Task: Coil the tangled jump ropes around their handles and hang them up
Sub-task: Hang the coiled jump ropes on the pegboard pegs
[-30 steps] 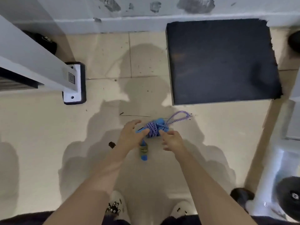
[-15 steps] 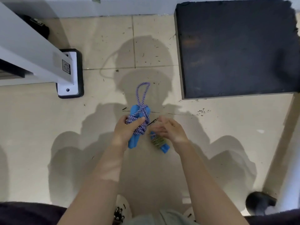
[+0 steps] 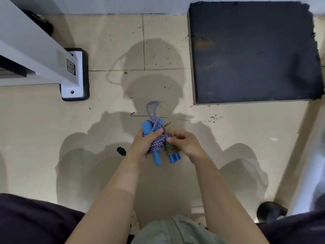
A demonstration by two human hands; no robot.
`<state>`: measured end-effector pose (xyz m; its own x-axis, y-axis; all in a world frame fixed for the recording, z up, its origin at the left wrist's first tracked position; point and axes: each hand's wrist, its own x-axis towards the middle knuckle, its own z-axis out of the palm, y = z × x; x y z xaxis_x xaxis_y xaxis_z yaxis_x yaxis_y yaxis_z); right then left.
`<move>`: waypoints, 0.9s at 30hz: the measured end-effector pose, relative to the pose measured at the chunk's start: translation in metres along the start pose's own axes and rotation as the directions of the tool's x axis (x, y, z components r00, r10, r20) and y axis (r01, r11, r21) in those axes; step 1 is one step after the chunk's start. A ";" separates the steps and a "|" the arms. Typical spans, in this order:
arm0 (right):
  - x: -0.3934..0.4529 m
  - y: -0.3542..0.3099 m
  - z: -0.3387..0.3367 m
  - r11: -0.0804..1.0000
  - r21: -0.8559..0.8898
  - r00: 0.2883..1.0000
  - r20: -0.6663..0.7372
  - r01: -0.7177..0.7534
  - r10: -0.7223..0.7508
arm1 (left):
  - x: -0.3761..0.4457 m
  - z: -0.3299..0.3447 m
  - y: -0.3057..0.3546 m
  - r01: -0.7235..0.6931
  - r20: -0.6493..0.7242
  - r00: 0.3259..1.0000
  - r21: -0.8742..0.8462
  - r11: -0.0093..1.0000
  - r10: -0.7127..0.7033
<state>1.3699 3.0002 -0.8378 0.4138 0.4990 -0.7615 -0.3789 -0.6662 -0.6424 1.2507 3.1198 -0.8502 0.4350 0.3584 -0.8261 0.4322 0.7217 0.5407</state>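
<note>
Beige floor tiles (image 3: 44, 138) lie under me, with a dark mat (image 3: 251, 50) up on the right and a white post (image 3: 35, 50) up on the left. Shadows fall over the tiles where I stand.

My left hand (image 3: 142, 147) is curled round one blue handle (image 3: 155, 157) and the purple rope (image 3: 157, 141) wound on it. My thumb presses on top of the coil. A small loop (image 3: 152, 110) of rope sticks up past my fingers, so the rope is off the floor, in front of me, between my two hands.

My right hand (image 3: 186, 145) is just beside the coil. Its fingers are bent and pinch near the top of a second handle (image 3: 174, 155), which has a greenish band on it. I cannot tell how tight that pinch is.

I think the coil is almost done and the end needs to be tucked. Here is what could go wrong. If my thumb lifts, the turns could slip and come loose. If my right fingers let go too soon, the second handle could drop and drag the rope out. If I pull the loop too hard, it could get too small to hang on a hook. I see no hook from here, so I must look for one while I hold on tight.
</note>
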 end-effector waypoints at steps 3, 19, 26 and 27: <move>-0.044 -0.054 -0.012 0.993 0.108 0.998 -0.040 0.054 -0.049 | -0.049 0.019 0.056 -0.086 0.071 0.994 0.039 0.995 0.083; -0.480 -0.449 -0.031 0.900 0.164 0.915 -0.045 0.404 -0.402 | -0.523 0.074 0.409 -0.418 0.179 0.898 0.059 0.907 0.402; -0.640 -0.582 0.004 0.801 0.067 0.801 -0.134 0.595 -0.583 | -0.713 0.063 0.524 -0.626 0.152 0.780 0.157 0.764 0.608; -0.655 -0.595 0.006 0.788 0.063 0.787 -0.147 0.612 -0.599 | -0.728 0.064 0.533 -0.654 0.139 0.757 0.148 0.742 0.639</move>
<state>1.3189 3.0732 0.0425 0.6741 0.7107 -0.2014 -0.0973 -0.1849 -0.9779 1.2145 3.2061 0.0499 0.7151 0.6497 -0.2578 0.1532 0.2142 0.9647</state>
